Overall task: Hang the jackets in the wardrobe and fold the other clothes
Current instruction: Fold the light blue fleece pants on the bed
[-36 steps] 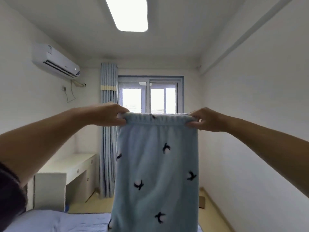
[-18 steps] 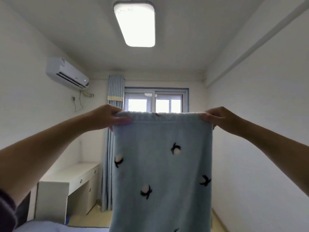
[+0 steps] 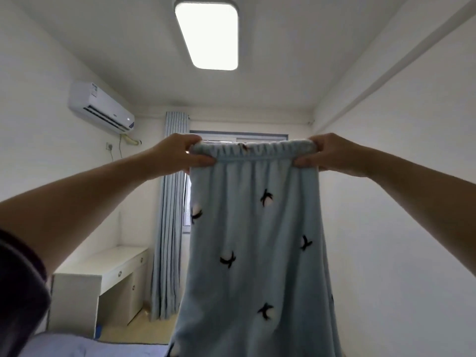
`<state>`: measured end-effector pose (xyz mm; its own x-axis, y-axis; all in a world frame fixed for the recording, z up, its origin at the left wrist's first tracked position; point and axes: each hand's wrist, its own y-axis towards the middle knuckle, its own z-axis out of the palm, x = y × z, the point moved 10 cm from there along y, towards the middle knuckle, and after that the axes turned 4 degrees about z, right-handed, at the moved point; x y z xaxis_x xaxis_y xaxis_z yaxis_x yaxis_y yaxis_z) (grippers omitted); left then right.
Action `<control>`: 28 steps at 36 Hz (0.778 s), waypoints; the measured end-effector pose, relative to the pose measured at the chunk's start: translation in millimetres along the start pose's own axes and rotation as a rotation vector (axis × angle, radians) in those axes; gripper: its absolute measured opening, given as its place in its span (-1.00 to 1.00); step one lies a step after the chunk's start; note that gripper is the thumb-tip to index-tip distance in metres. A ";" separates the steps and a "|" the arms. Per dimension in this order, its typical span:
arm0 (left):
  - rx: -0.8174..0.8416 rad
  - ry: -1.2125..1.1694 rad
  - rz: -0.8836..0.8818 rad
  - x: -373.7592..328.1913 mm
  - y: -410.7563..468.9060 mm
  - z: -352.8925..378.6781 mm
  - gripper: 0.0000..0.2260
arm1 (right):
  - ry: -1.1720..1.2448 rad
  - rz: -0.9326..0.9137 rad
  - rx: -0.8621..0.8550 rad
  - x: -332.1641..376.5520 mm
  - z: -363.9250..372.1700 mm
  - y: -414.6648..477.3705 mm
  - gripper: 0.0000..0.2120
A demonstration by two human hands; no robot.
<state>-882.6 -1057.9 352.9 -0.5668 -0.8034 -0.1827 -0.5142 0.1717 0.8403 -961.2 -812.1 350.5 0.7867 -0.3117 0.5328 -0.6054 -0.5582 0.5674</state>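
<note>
Left hand (image 3: pixel 177 153) and right hand (image 3: pixel 332 154) grip waistband ends of blue trousers (image 3: pixel 255 253), held up mid-room. Hem cut off below, possibly touching bed (image 3: pixel 90 347). Open space either side.

Trousers (image 3: pixel 255 240) hang before window (image 3: pixel 219 137); curtain (image 3: pixel 170 215) left; desk (image 3: pixel 103 269) further left; air conditioner (image 3: pixel 100 107) above.

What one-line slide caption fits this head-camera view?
A person's left hand and right hand hold patterned light-blue trousers up by the elastic waistband, before a blue curtain.
</note>
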 end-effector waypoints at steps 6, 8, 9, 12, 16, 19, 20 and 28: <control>-0.090 -0.176 -0.019 -15.3 -11.3 6.4 -0.70 | 0.154 -0.041 -0.107 6.7 7.3 -17.3 -0.82; -0.041 -0.329 -0.088 -12.3 -19.5 15.8 -0.59 | 0.240 -0.033 -0.118 4.5 8.8 -26.2 -0.81; 0.037 -0.388 -0.125 -12.1 -23.2 23.9 -0.56 | 0.256 -0.028 -0.120 2.9 8.7 -30.4 -0.80; 0.314 -0.570 -0.240 -16.5 -33.6 43.8 -0.49 | 0.265 -0.016 -0.096 2.1 6.7 -40.2 -0.78; 0.475 -0.640 -0.417 -16.6 -33.3 46.7 -0.35 | 0.300 0.054 0.040 8.7 6.4 -45.3 -0.78; 0.484 -0.627 -0.454 -17.3 -25.8 48.5 -0.24 | 0.356 0.121 0.122 10.6 5.0 -43.1 -0.75; 0.484 -0.646 -0.462 -17.5 -23.7 51.6 -0.18 | 0.380 0.145 0.151 9.3 5.0 -41.0 -0.74; 0.578 -0.510 -0.660 56.0 -17.4 126.2 -0.45 | 0.222 0.503 0.296 -94.5 36.8 4.9 -0.64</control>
<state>-986.7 -1033.9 263.6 -0.1944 -0.5211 -0.8311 -0.9800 0.1396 0.1417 -1034.1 -813.7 279.8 0.3509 -0.4422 0.8254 -0.8112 -0.5838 0.0321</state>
